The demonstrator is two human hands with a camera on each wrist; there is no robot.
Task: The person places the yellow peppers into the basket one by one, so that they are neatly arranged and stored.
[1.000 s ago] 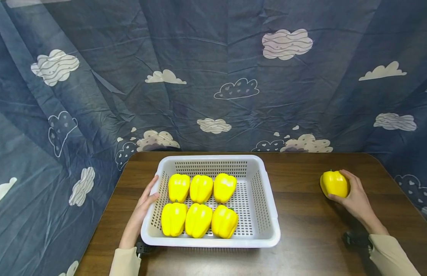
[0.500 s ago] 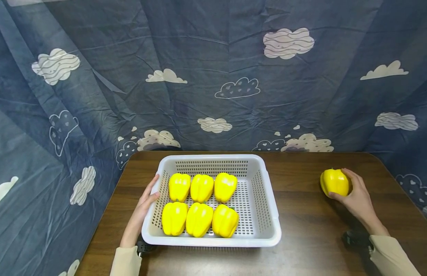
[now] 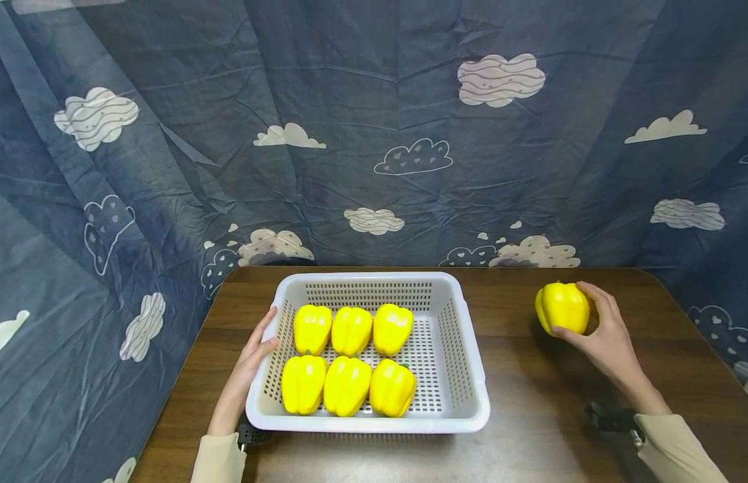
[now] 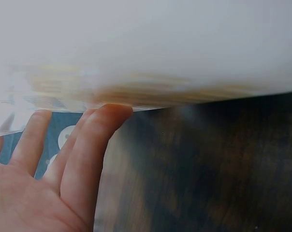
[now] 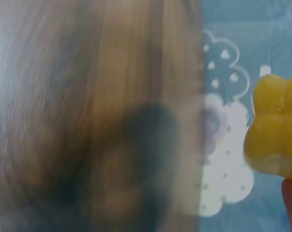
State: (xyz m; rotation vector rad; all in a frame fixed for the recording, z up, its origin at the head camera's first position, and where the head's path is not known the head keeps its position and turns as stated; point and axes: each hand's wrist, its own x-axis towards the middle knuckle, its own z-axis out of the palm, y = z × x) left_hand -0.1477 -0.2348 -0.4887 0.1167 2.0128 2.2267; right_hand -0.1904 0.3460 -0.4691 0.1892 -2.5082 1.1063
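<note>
A yellow bell pepper (image 3: 563, 309) is in my right hand (image 3: 609, 339), gripped between thumb and fingers at the right of the table. The pepper hangs over the tabletop, its shadow lying below it. In the right wrist view its lobed underside (image 5: 276, 130) shows at the right edge, with one fingertip under it. My left hand (image 3: 245, 365) rests against the left side of a white plastic basket (image 3: 374, 424), fingers extended; the left wrist view has these fingers (image 4: 88, 150) touching the outer wall. Inside the basket, several yellow bell peppers (image 3: 348, 386) lie in two rows, toward the left.
The brown wooden table (image 3: 512, 376) carries the basket left of its middle. Bare slatted floor (image 3: 431, 362) shows along the basket's right side. Behind the table hangs a dark blue curtain (image 3: 349, 80) printed with clouds. Dark wrist cameras (image 3: 609, 417) sit under both wrists.
My right hand has raised the bell pepper from the table and brought it left. The left hand and the basket keep their places.
</note>
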